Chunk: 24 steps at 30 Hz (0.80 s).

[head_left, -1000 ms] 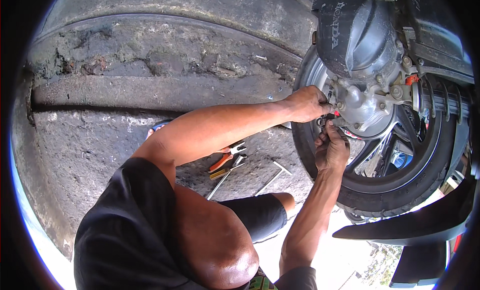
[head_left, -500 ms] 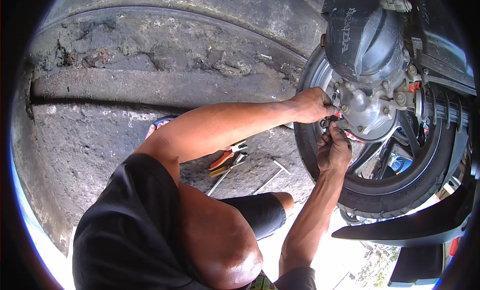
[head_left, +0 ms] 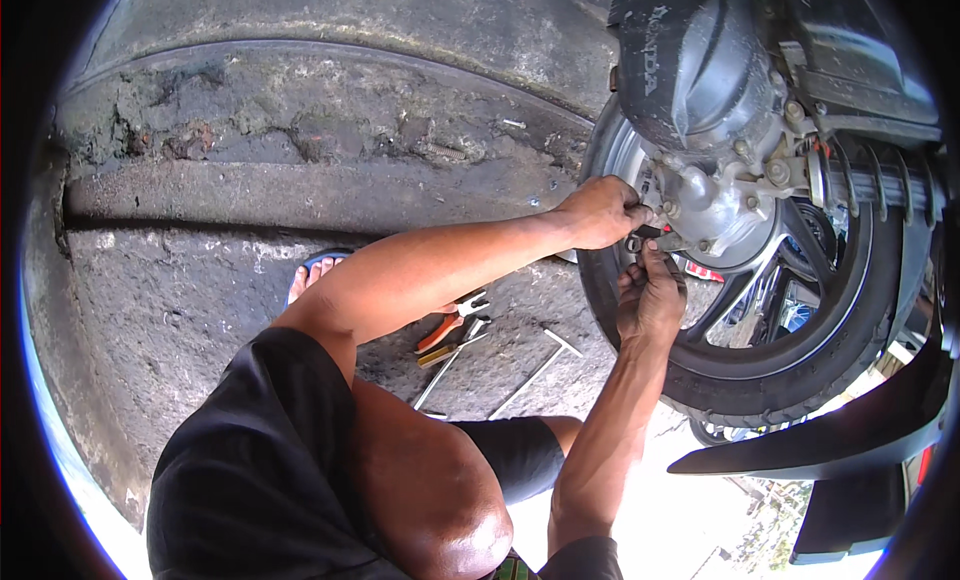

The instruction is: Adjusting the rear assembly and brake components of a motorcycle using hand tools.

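Observation:
At the rear wheel of a motor scooter, my left hand (head_left: 605, 213) reaches in beside the silver hub (head_left: 715, 220), thumb and fingertips pinched together. What sits between them is too small to make out. My right hand (head_left: 652, 295) is just below, palm turned up and fingers curled, its thumb at the outer end of a short metal lever (head_left: 677, 243) on the hub. A small round metal fitting (head_left: 634, 245) shows between the two hands; which fingers hold it is unclear. The black tyre (head_left: 592, 270) runs behind both hands.
Orange-handled pliers (head_left: 440, 332), a yellow-handled tool (head_left: 440, 355), a metal rod (head_left: 440, 378) and a T-handle wrench (head_left: 535, 375) lie on the rough concrete floor (head_left: 200, 320). The dark engine cover (head_left: 690, 70) overhangs the wheel. A coil spring (head_left: 880, 185) stands at right.
The view has shifted, so the scooter appears a little farther left. Both hands stay at the hub in nearly the same pinched pose.

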Each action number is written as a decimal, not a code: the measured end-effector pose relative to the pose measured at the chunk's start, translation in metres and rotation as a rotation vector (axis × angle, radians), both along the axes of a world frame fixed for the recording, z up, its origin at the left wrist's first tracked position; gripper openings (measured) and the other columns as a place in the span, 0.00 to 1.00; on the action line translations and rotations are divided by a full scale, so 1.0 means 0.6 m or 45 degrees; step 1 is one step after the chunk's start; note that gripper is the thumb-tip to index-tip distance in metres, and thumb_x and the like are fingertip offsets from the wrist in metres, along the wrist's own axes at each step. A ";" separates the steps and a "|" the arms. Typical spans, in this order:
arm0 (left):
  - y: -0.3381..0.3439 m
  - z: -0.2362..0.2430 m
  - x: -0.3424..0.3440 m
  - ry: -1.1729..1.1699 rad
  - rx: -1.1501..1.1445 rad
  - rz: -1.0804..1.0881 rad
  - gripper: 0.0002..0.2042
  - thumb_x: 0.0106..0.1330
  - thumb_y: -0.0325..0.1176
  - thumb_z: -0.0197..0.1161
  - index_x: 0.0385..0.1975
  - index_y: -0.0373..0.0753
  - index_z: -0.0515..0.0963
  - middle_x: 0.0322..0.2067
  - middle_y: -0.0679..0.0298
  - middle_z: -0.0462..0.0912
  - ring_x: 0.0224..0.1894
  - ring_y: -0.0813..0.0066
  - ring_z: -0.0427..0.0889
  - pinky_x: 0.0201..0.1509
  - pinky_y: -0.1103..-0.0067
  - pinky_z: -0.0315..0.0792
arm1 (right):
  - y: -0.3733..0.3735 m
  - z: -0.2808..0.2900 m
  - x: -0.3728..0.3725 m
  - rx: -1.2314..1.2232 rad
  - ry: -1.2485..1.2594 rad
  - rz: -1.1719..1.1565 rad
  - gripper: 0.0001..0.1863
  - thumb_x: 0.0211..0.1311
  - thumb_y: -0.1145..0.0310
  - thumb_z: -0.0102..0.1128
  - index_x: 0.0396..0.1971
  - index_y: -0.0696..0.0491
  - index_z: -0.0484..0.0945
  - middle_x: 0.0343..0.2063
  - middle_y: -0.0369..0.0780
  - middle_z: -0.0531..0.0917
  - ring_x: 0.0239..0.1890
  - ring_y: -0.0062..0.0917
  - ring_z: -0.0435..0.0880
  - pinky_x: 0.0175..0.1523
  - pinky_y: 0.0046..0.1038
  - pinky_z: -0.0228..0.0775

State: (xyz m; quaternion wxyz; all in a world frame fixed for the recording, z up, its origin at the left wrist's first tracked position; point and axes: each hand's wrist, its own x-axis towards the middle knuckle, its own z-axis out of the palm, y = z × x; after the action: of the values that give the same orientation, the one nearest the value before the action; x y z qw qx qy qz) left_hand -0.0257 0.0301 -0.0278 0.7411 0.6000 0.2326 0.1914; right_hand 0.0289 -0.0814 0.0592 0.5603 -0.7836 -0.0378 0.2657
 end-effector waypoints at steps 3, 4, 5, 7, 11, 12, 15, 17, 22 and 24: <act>-0.021 -0.007 0.006 0.028 0.060 0.126 0.16 0.64 0.41 0.62 0.37 0.31 0.82 0.32 0.48 0.85 0.35 0.56 0.85 0.43 0.67 0.75 | -0.004 -0.004 -0.011 -0.008 -0.099 -0.015 0.08 0.62 0.68 0.67 0.32 0.56 0.78 0.21 0.32 0.76 0.20 0.14 0.71 0.23 0.19 0.66; -0.034 -0.007 0.008 0.017 0.083 0.396 0.14 0.64 0.40 0.63 0.36 0.32 0.81 0.30 0.51 0.84 0.32 0.57 0.84 0.41 0.67 0.75 | -0.006 0.000 -0.018 -0.041 -0.145 -0.007 0.09 0.63 0.67 0.67 0.32 0.56 0.78 0.21 0.32 0.76 0.20 0.14 0.70 0.24 0.19 0.66; -0.047 -0.006 0.012 0.003 0.103 0.665 0.13 0.64 0.38 0.63 0.36 0.33 0.80 0.28 0.53 0.82 0.30 0.58 0.83 0.39 0.67 0.75 | -0.011 0.004 -0.022 -0.075 -0.193 -0.001 0.10 0.64 0.66 0.66 0.33 0.57 0.78 0.20 0.32 0.75 0.20 0.14 0.70 0.24 0.19 0.66; -0.059 0.020 0.007 -0.055 0.106 0.779 0.10 0.64 0.36 0.64 0.35 0.35 0.77 0.26 0.56 0.79 0.27 0.62 0.80 0.37 0.68 0.74 | -0.032 0.007 -0.033 -0.113 -0.235 0.052 0.14 0.65 0.63 0.65 0.38 0.59 0.78 0.23 0.33 0.76 0.22 0.14 0.70 0.24 0.19 0.66; -0.067 0.055 0.004 -0.101 0.062 0.442 0.14 0.66 0.40 0.63 0.36 0.33 0.77 0.26 0.58 0.80 0.29 0.68 0.79 0.36 0.72 0.74 | -0.070 0.015 -0.072 -0.158 -0.366 0.250 0.23 0.67 0.60 0.62 0.51 0.63 0.73 0.31 0.36 0.79 0.24 0.14 0.71 0.28 0.18 0.65; -0.064 0.044 0.006 -0.093 -0.135 0.296 0.16 0.68 0.43 0.62 0.36 0.32 0.77 0.27 0.60 0.81 0.29 0.70 0.79 0.35 0.74 0.74 | -0.080 0.017 -0.089 -0.206 -0.352 0.372 0.24 0.67 0.60 0.62 0.52 0.64 0.73 0.32 0.36 0.79 0.25 0.14 0.71 0.29 0.17 0.65; -0.056 0.047 0.013 -0.199 -0.520 -0.041 0.19 0.71 0.48 0.59 0.37 0.34 0.77 0.29 0.64 0.82 0.29 0.76 0.80 0.33 0.78 0.73 | -0.157 0.008 -0.101 -0.416 -0.325 0.610 0.25 0.66 0.60 0.63 0.53 0.65 0.73 0.31 0.37 0.81 0.28 0.14 0.73 0.34 0.18 0.67; -0.058 0.050 0.016 -0.473 -1.023 -0.241 0.17 0.71 0.47 0.59 0.39 0.37 0.76 0.30 0.64 0.82 0.31 0.78 0.80 0.34 0.79 0.74 | -0.205 0.002 -0.112 -0.460 -0.372 0.753 0.23 0.65 0.61 0.64 0.51 0.63 0.76 0.29 0.39 0.83 0.31 0.19 0.77 0.40 0.22 0.71; -0.074 0.050 0.029 -0.631 -1.406 -0.319 0.15 0.71 0.47 0.57 0.36 0.39 0.75 0.22 0.71 0.73 0.19 0.83 0.66 0.23 0.84 0.59 | -0.278 -0.031 -0.139 -0.663 -0.305 0.845 0.19 0.64 0.63 0.65 0.49 0.59 0.79 0.35 0.48 0.86 0.36 0.30 0.87 0.42 0.28 0.77; -0.072 0.041 0.031 -0.655 -1.402 -0.344 0.15 0.71 0.47 0.57 0.34 0.40 0.74 0.21 0.72 0.71 0.18 0.84 0.63 0.22 0.85 0.57 | -0.275 -0.020 -0.149 -0.667 -0.272 0.899 0.18 0.64 0.63 0.65 0.49 0.59 0.79 0.35 0.48 0.86 0.36 0.32 0.87 0.42 0.29 0.77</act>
State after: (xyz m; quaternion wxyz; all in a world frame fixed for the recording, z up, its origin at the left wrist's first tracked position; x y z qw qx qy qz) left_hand -0.0074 -0.0129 -0.0035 0.9918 0.0885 0.0332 0.0864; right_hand -0.0602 -0.2464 0.0474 0.2112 -0.8611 -0.2918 0.3589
